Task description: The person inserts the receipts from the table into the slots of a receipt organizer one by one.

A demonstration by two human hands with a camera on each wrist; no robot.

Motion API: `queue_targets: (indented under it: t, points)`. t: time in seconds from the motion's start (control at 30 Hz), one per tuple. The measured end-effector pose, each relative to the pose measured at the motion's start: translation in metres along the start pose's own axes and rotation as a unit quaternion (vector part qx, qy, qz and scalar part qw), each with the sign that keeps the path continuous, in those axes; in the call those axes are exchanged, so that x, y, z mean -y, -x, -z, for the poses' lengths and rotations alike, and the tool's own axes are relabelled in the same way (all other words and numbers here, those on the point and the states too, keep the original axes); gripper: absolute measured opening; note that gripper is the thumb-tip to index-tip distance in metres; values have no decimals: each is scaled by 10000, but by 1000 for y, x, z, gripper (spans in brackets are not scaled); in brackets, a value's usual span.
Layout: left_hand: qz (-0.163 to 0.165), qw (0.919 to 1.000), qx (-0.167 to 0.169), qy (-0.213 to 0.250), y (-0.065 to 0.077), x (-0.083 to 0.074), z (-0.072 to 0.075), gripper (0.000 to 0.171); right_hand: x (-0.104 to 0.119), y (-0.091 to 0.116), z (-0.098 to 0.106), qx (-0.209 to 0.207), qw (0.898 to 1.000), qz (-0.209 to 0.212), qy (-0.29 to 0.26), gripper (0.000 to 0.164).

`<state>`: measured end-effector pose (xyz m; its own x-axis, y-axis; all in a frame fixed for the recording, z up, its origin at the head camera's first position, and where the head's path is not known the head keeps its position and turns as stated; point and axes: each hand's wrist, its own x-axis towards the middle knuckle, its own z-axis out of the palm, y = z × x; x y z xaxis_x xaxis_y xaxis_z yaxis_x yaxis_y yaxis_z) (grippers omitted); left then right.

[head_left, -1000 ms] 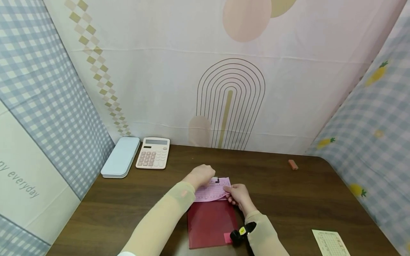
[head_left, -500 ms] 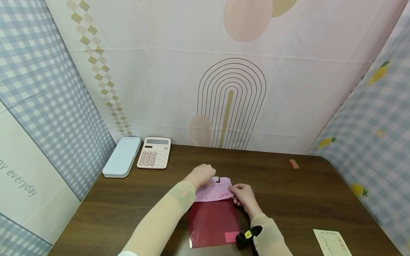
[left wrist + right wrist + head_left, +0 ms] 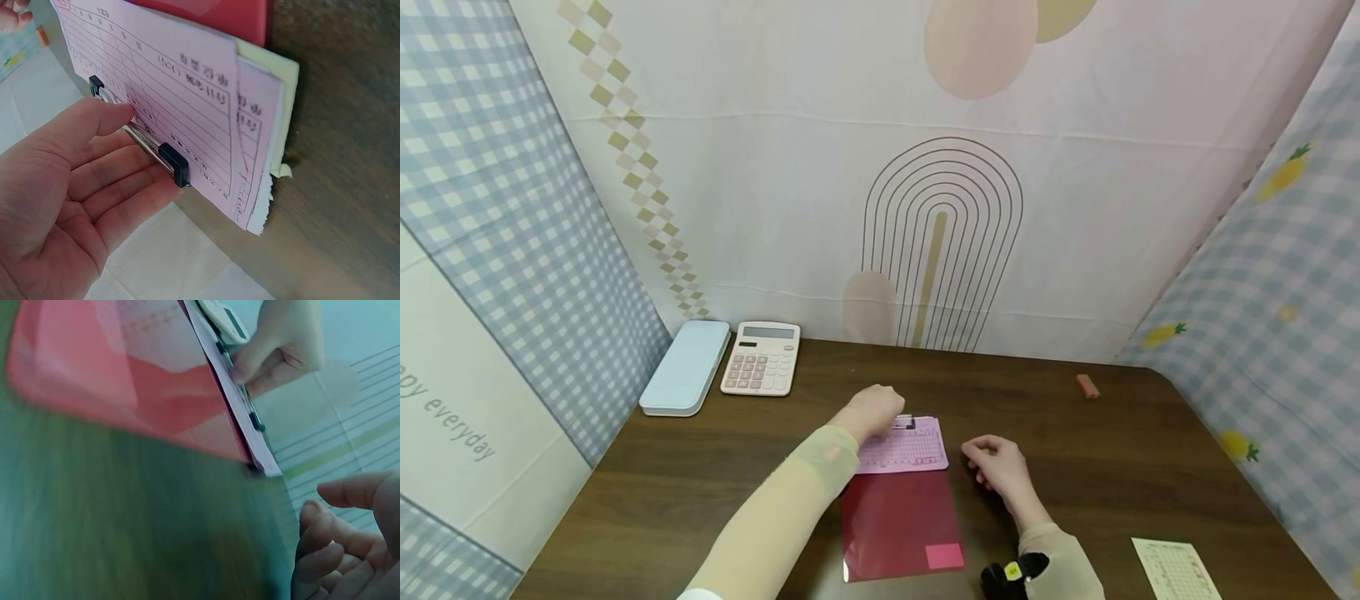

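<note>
A dark red folder (image 3: 898, 521) lies in front of me, a pink label (image 3: 943, 556) in its lower right corner. Across its far end sits a pad of pink printed forms (image 3: 910, 450) under a metal wire clip (image 3: 150, 145) with black ends. At that clip my left hand (image 3: 872, 410) pinches: in the left wrist view the thumb is over the forms' edge and the fingers behind the clip. Lighter sheets with a torn edge show beneath the top form. My right hand (image 3: 1000, 468), fingers loosely bent, is apart from the forms, just to their right, holding nothing.
At the back left stand a pale blue box (image 3: 687, 367) and a white calculator (image 3: 762, 358). A small reddish-brown block (image 3: 1087, 386) is at the back right. A cream printed slip (image 3: 1176, 571) lies at the near right on the dark wooden table (image 3: 1060, 508).
My right hand has let go of the pink forms' right corner and moved away to the right. The lifted corner now lies flat. The left hand has stayed at the clip.
</note>
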<state>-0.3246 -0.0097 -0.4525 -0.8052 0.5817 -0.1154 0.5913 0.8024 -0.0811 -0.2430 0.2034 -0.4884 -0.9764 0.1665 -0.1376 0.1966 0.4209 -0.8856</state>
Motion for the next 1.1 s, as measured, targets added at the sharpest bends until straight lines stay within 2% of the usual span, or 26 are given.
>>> queue_targets:
  t: [0.2, 0.47, 0.8, 1.1]
  points:
    - [-34, 10000, -25, 12, 0, -1, 0, 7, -6, 10, 20, 67, 9998, 8, 187, 22]
    - [12, 9999, -86, 67, 6, 2, -3, 19, -17, 20, 45, 149, 9995, -30, 288, 26]
    - [-41, 9999, -145, 50, 3, 1, -4, 14, -29, 30, 84, 118, 9989, -314, 327, 34]
    - [-40, 9999, -107, 34, 1, 1, -2, 8, -47, 37, 114, 224, 9955, -661, 638, 42]
